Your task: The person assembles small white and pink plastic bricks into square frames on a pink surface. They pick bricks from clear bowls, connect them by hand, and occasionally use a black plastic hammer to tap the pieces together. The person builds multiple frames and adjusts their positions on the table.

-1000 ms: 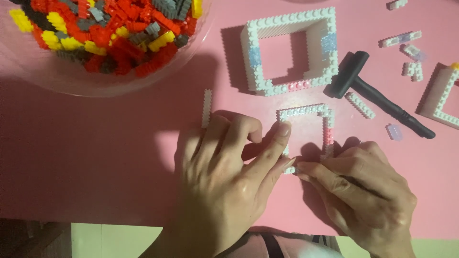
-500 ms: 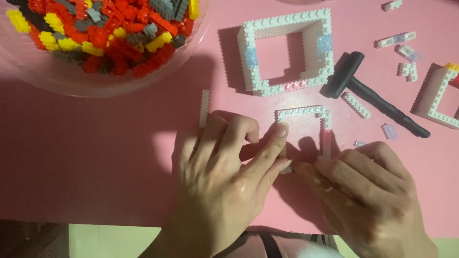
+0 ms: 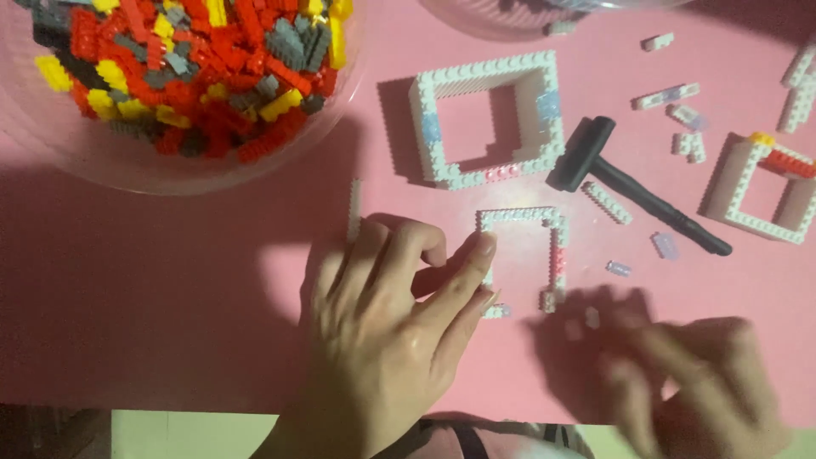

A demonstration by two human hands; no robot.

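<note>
My left hand (image 3: 387,340) lies palm down on the pink table (image 3: 170,297), its fingers pressed loosely together. The index fingertip rests against the left side of a small white brick frame (image 3: 520,218) that lies flat on the table just ahead of that hand. The frame is unfinished: its far side and right side are built, the right side carries a few pink bricks, and the near side is only a short stub at each corner.

My right hand (image 3: 688,387) is blurred, lower and to the right of the frame, clear of it; its fingers look loosely spread, but I cannot tell whether it pinches anything.

Beyond my left fingertips stands a taller, closed square frame (image 3: 489,72) of white bricks with pale blue and pink pieces in it. Just to the right of that lies a black hammer-shaped tool (image 3: 633,189), its handle pointing toward the right-hand edge. Past the tool, well to the right of my right hand's reach, sits another white frame (image 3: 752,217) with red and yellow bricks on top. Loose white bricks (image 3: 667,96) lie scattered around the tool. Far ahead and to the left of my left hand, a clear bowl (image 3: 127,166) holds red, yellow and grey bricks. One thin white strip (image 3: 354,208) lies just beside my left knuckles.
</note>
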